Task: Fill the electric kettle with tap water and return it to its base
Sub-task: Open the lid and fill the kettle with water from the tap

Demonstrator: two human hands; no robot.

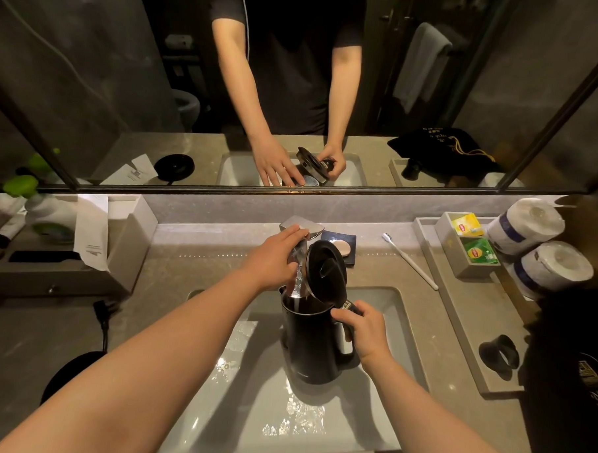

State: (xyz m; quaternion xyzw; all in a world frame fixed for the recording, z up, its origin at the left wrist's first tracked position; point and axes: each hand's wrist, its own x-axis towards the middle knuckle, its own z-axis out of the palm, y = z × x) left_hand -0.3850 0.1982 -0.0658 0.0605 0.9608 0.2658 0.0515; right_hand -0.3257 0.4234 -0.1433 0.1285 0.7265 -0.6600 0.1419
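Both forearms reach forward over the near edge of the sink (378,418). Right hand (363,330) is wrapped shut around the handle of the black electric kettle (311,343), which stands upright inside the basin toward its far right side, lid (326,270) swung open and tilted back. Left hand (274,256) rests on the faucet (299,226) at the far edge of the counter, fingers curled over its lever (whether they actually squeeze it cannot be told), and a stream of water (298,281) falls into the kettle's mouth. Water glistens on the basin floor beside the kettle. Round black kettle base (68,373) sits on the counter's near left part, well apart from the kettle, with bare counter between. Beyond the sink's right edge lies a white toothbrush (411,262), near a grey tray (458,301).
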